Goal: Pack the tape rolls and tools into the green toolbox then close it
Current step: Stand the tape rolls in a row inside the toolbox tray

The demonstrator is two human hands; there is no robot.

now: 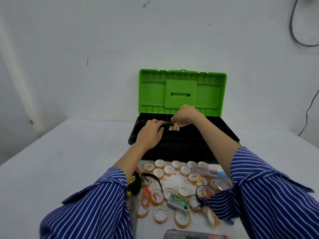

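Risk at this step is centring on the tape roll (pixel 176 126) that the right hand (pixel 183 116) is pinching between fingertips over the black tray (pixel 203 133) of the green toolbox (pixel 183 107). The roll is standing on edge, its hole axis running roughly left to right across the tray, directly above a central compartment where another pale roll appears to be lying already. If released while still tilted, it is likely to wedge against a divider or roll into a neighbouring cell. The left hand (pixel 151 133) is resting on the tray's left part with fingers curled at a divider; whether it is gripping anything cannot be told. The toolbox's long axis is lying left to right, lid (pixel 150 90) upright at the rear (a lid that could drop if the box is jolted). Many loose rolls (pixel 169 170), orange scissors (pixel 145 194) and a tape measure (pixel 133 184) are waiting near the sleeves, which could sweep them off.
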